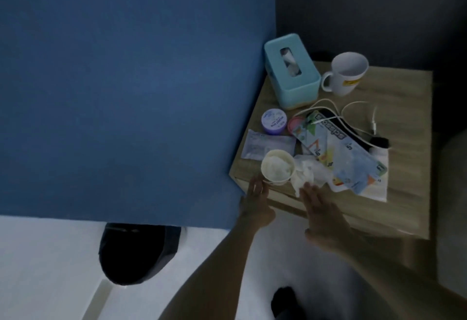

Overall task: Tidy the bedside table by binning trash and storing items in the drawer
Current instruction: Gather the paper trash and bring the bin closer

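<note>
A cream paper cup [278,168] with crumpled tissue inside stands at the front left corner of the wooden bedside table [404,168]. My left hand [257,201] reaches up beside it, fingers apart, fingertips at the cup's lower side without closing around it. A crumpled white tissue [303,175] lies just to the right of the cup. My right hand [321,213] is stretched flat, its fingertips at the tissue's near edge. A dark bin [136,251] sits on the white floor to the left.
On the table are a teal tissue box [290,72], a white mug [346,74], a purple jar [350,121], a pink lid [295,125], a sachet [265,145], colourful leaflets [353,163], white cables [353,109] and a black item [379,142]. A blue panel [126,92] stands left.
</note>
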